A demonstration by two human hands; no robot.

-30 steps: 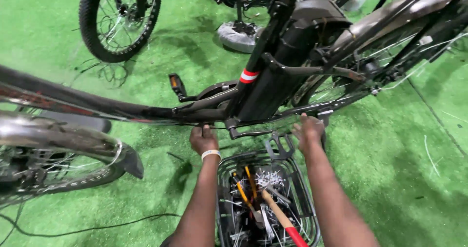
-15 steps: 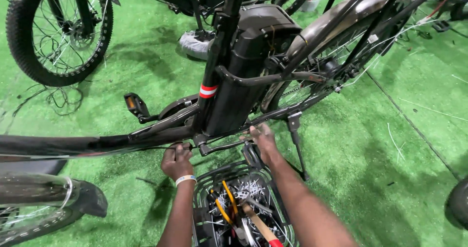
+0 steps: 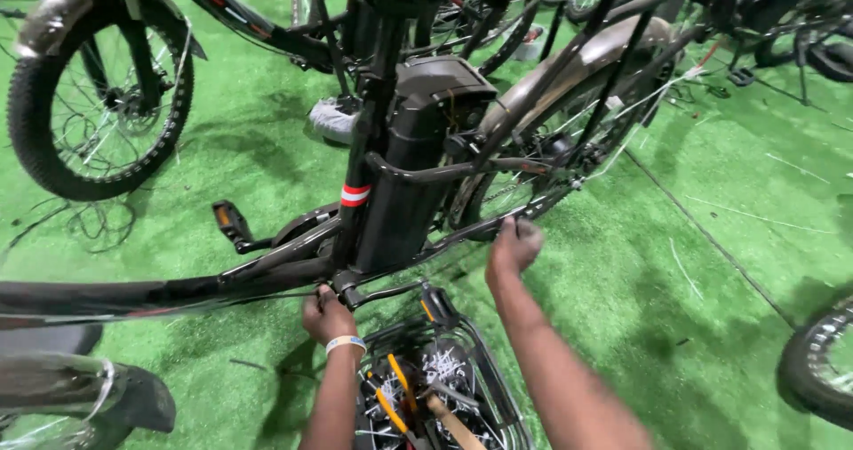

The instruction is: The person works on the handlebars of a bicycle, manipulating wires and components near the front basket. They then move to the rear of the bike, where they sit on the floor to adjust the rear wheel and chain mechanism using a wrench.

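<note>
Left hand clenches the bicycle frame near the crank; right hand grips the lower rear stay. The bicycle stands on green floor, above a wire basket of tools.

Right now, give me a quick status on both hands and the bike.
Left hand gripping under the bike frame by the crank. Right hand closed on the rear stay. Wire basket of tools directly below.
</note>
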